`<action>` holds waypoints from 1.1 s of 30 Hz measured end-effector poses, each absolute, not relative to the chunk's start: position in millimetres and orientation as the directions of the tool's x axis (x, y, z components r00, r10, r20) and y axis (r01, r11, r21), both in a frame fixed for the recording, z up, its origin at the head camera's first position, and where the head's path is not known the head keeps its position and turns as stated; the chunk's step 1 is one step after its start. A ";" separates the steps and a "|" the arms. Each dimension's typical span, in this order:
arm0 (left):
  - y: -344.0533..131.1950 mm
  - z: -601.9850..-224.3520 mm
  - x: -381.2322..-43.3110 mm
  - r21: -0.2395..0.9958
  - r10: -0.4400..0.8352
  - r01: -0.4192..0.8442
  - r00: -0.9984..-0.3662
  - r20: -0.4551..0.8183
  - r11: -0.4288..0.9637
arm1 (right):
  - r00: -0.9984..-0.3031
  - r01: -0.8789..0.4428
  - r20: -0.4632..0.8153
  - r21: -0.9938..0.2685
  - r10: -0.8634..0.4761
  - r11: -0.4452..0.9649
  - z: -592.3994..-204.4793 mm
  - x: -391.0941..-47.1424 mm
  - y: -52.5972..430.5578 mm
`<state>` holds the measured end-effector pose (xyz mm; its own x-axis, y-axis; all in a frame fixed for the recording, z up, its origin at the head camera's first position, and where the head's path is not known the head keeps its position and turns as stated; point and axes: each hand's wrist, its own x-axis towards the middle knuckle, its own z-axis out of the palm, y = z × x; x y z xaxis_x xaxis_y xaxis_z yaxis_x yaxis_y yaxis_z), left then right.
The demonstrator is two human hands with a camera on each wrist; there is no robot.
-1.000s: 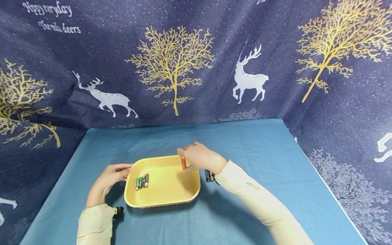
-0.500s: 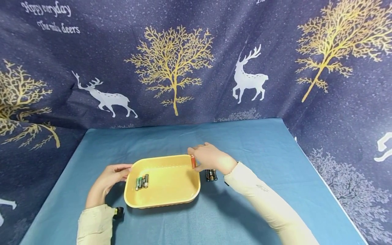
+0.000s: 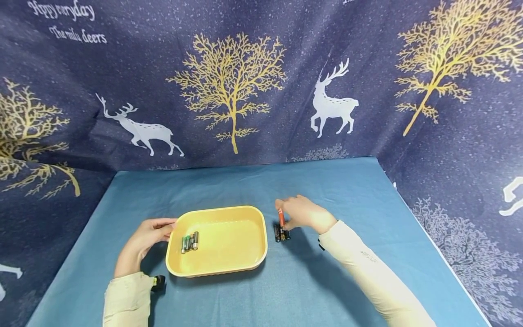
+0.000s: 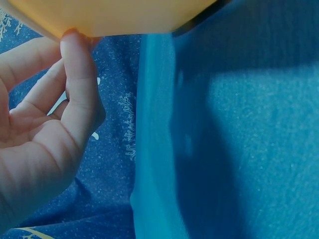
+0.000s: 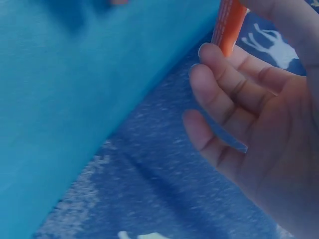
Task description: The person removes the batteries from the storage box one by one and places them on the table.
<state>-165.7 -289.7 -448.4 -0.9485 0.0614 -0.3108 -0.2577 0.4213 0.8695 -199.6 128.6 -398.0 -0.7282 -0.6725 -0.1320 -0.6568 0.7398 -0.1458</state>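
Observation:
My left hand [image 3: 148,237] pinches the left rim of a yellow plastic tray [image 3: 229,247]. In the left wrist view, the thumb and fingers meet at the tray's edge [image 4: 124,17]. Several small batteries [image 3: 189,242], some with green on them, lie side by side in the tray's left part. To the right of the tray, my right hand [image 3: 306,212] holds an orange-red battery [image 3: 281,218] upright between thumb and fingers. Just below it, dark batteries [image 3: 278,234] lie in a row on the cloth, partly hidden by the held one. The right wrist view shows the orange battery [image 5: 230,25] cut off at the top.
A blue cloth [image 3: 261,299] covers the table. Dark blue hangings [image 3: 261,91] printed with deer and trees stand behind and at both sides. A small black device [image 3: 158,284] sits at the left wrist, near the tray's lower left corner.
My right hand has carried the orange-red battery rightward, from above the tray's right part, past its rim, to the dark batteries. The left hand and the tray have stayed in place.

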 end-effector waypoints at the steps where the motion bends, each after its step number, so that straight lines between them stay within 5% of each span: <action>1: -289.6 -448.5 -165.8 0.869 0.061 -0.261 -0.948 -0.314 0.420 | -0.732 -0.648 -0.146 -0.151 -0.665 0.747 -401.3 -200.4 131.5; 10: -289.6 -449.3 -165.3 0.868 0.059 -0.258 -0.949 -0.311 0.425 | -0.767 -0.541 -0.278 -0.202 -0.578 0.816 -428.3 -204.8 146.9; 33: -290.2 -447.6 -164.7 0.881 0.081 -0.232 -0.954 -0.289 0.412 | -0.773 -0.487 -0.321 -0.251 -0.546 0.837 -442.9 -201.4 145.9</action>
